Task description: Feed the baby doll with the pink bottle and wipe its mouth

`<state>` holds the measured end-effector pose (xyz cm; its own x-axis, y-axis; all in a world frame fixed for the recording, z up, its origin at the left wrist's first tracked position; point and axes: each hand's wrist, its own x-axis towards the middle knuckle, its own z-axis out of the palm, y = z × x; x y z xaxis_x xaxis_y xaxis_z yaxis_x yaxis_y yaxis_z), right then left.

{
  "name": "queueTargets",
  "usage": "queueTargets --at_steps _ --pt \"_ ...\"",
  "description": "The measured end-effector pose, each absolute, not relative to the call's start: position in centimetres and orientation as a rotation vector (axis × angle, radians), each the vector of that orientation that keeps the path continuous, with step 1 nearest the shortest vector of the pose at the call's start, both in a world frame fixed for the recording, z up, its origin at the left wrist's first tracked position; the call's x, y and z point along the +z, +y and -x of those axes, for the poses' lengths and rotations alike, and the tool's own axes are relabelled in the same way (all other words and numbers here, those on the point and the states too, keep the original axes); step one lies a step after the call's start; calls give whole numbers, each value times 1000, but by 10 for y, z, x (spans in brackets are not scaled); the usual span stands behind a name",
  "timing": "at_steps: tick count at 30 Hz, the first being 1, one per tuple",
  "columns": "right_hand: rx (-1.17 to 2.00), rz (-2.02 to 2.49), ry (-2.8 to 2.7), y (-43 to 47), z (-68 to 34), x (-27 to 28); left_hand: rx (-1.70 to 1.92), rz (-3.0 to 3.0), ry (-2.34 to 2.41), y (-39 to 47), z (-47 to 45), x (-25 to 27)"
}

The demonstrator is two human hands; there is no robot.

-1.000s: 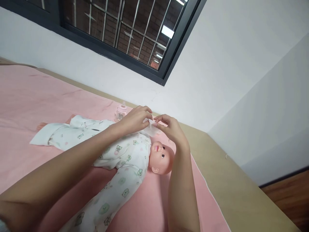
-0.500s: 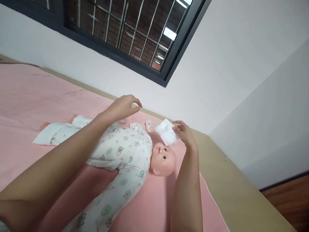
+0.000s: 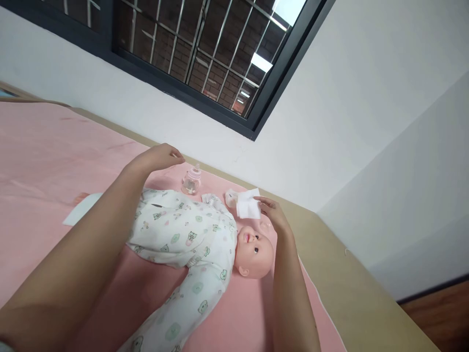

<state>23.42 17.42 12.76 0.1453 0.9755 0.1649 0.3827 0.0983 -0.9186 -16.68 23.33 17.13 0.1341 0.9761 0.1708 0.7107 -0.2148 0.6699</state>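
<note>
A baby doll (image 3: 190, 234) in a white bear-print suit lies on its back, its bare head (image 3: 258, 256) toward the right. My right hand (image 3: 274, 214) pinches the edge of a white wipe (image 3: 247, 205) just above the doll's face. Behind the wipe, partly hidden, is a small clear printed packet (image 3: 230, 197). My left hand (image 3: 166, 156) hovers above the doll's middle with nothing in it, its fingers loosely bent and apart from the baby bottle (image 3: 191, 181). That bottle stands upright, with a pink collar and a teat.
A pink sheet (image 3: 234, 313) covers most of the wooden surface (image 3: 337, 274). The white wall and a dark-framed barred window (image 3: 252, 128) rise behind it. Near the doll's head lies a small clear round item (image 3: 264, 225).
My left hand has moved left, so the bottle now shows fully. My right hand has shifted slightly down with the wipe, which has turned and hangs more squarely.
</note>
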Motion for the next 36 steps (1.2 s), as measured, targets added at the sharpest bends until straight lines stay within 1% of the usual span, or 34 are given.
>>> queueTargets --at_steps 3,7,11,15,19,24,30,36 --pt "956 1346 -1397 193 -231 120 846 -1979 1592 238 167 171" --pt "1088 1286 -1289 215 -239 112 877 -1998 1600 245 170 168" --pt "1178 1325 -1181 229 -250 106 897 -2008 1579 245 173 168" --pt "1192 1387 -1151 235 -256 102 889 -1996 1587 241 173 171" --pt "1150 1456 -1179 232 -257 105 876 -1992 1587 240 172 171" --pt "1016 1547 -1208 218 -262 110 894 -1997 1583 240 173 171" --pt "892 1512 -1207 203 -279 108 900 -2013 1569 240 173 171" --pt "555 1467 -1004 191 -297 86 871 -2013 1570 247 172 167"
